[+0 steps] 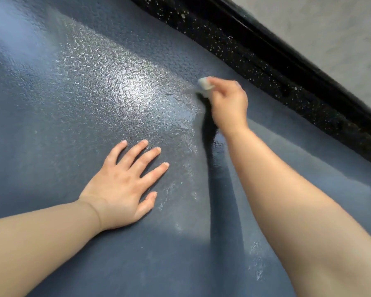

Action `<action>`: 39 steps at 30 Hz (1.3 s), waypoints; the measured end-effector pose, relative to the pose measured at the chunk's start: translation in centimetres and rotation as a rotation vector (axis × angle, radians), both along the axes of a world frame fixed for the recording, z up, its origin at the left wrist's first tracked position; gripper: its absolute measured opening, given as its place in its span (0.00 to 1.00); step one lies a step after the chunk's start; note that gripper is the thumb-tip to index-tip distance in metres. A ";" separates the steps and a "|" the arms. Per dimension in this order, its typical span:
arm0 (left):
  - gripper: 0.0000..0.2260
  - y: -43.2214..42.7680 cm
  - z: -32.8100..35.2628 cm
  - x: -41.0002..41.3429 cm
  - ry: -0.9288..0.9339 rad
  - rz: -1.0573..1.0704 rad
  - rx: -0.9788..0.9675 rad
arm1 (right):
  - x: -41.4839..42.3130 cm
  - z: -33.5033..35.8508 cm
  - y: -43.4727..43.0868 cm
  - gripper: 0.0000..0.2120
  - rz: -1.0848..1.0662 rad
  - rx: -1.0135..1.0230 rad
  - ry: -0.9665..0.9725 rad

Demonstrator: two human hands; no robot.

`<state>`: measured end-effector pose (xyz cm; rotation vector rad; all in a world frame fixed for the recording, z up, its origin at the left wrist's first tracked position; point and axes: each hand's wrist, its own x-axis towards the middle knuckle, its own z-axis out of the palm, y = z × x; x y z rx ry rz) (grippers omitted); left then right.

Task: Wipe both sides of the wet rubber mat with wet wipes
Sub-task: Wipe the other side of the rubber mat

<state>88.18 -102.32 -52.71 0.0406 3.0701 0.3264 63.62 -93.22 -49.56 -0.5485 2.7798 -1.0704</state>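
A dark blue-grey rubber mat (77, 99) with a pebbled surface fills most of the head view. A wet, shiny patch glistens across its middle. My left hand (124, 183) lies flat on the mat with fingers spread, holding nothing. My right hand (227, 103) is stretched toward the mat's far edge, its fingers closed on a small bunched white wet wipe (205, 85) that is pressed on the mat at the rim of the wet patch. The wipe is slightly blurred. Small puddles and streaks of water lie just left of my right wrist.
Beyond the mat's far right edge runs a black speckled floor strip (244, 50), then a black baseboard (287, 48) and a grey wall (334, 28). Faint dried white streaks mark the mat near my right forearm.
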 end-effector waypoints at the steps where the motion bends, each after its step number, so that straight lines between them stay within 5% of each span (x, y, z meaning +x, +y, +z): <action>1: 0.26 -0.1 0.0 0.1 -0.005 0.000 -0.002 | -1.8 0.3 0.8 0.11 -0.141 -0.013 0.033; 4: 0.26 -0.2 0.0 0.0 -0.023 -0.004 -0.008 | -6.7 0.1 3.0 0.12 -0.496 -0.045 -0.054; 7: 0.26 -0.1 0.1 0.1 -0.034 -0.001 -0.015 | -8.8 -1.1 3.1 0.12 -0.543 -0.021 -0.180; 10: 0.26 -0.1 0.3 0.0 -0.033 -0.008 -0.022 | -8.1 -0.9 1.1 0.11 -0.474 0.151 -0.105; 15: 0.26 -0.1 0.6 0.1 -0.064 -0.007 -0.019 | -2.9 -0.4 -3.2 0.14 0.025 0.226 -0.012; 20: 0.26 -0.1 1.1 -0.1 -0.101 -0.009 -0.020 | 1.9 1.1 -1.6 0.12 0.532 0.291 -0.213; 22: 0.26 -0.1 1.1 0.0 -0.104 -0.006 -0.020 | 2.1 1.4 0.0 0.11 0.492 0.220 -0.223; 28: 0.27 -0.1 1.0 0.1 -0.078 -0.004 -0.026 | -1.6 -0.1 3.4 0.14 -0.237 0.212 -0.068; 31: 0.28 -0.1 1.0 0.0 -0.072 0.003 -0.017 | 1.9 -0.9 2.3 0.16 -0.189 0.233 0.024; 35: 0.29 -0.1 1.3 0.1 -0.081 0.012 -0.015 | 10.9 -1.0 2.9 0.14 0.139 0.172 0.114; 39: 0.31 0.0 1.2 0.1 -0.097 0.021 -0.024 | 14.3 0.6 5.9 0.11 0.343 0.093 -0.103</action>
